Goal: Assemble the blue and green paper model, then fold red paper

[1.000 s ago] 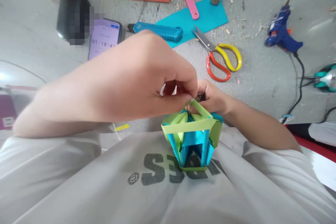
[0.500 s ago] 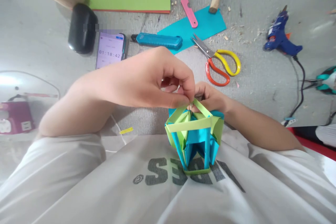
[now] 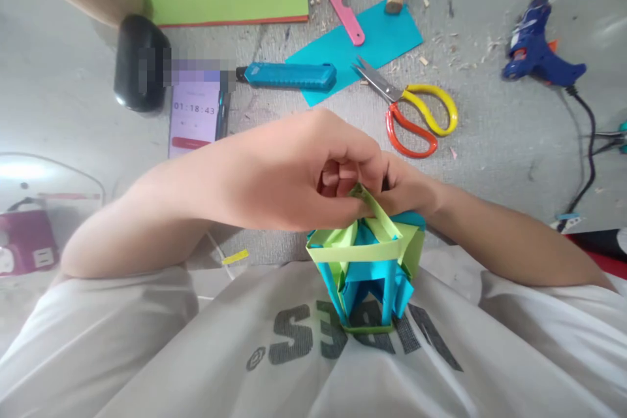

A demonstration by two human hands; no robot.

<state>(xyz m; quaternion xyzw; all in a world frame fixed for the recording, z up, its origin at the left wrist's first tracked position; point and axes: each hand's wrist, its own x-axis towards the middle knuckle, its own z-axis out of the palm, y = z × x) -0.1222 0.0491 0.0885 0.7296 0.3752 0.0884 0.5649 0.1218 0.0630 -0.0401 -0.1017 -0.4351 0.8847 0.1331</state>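
A paper lantern [image 3: 360, 253] made of folded lime-green and blue strips is held up close to my shirt, its open frame facing me. My left hand [image 3: 313, 166] reaches across its top, with thumb and fingers pinching at the lantern's upper edge. Behind it, my right hand [image 3: 409, 186] grips the far upper side; most of its fingers are hidden. One green strip rises to a peak between the two hands. What exactly lies between the fingertips is covered.
Beyond my hands lie scissors [image 3: 392, 95], a blue cutter [image 3: 289, 76], a pink folding knife [image 3: 347, 15] and a strip of blue paper [image 3: 392, 36]. A phone [image 3: 194, 108] and a black rounded object [image 3: 142, 62] are at left. A glue gun [image 3: 539, 46] with its cord lies right.
My left hand has shifted right and slightly toward me, now covering the lantern's top left edge. The hands have drawn closer together. The view has shifted slightly.
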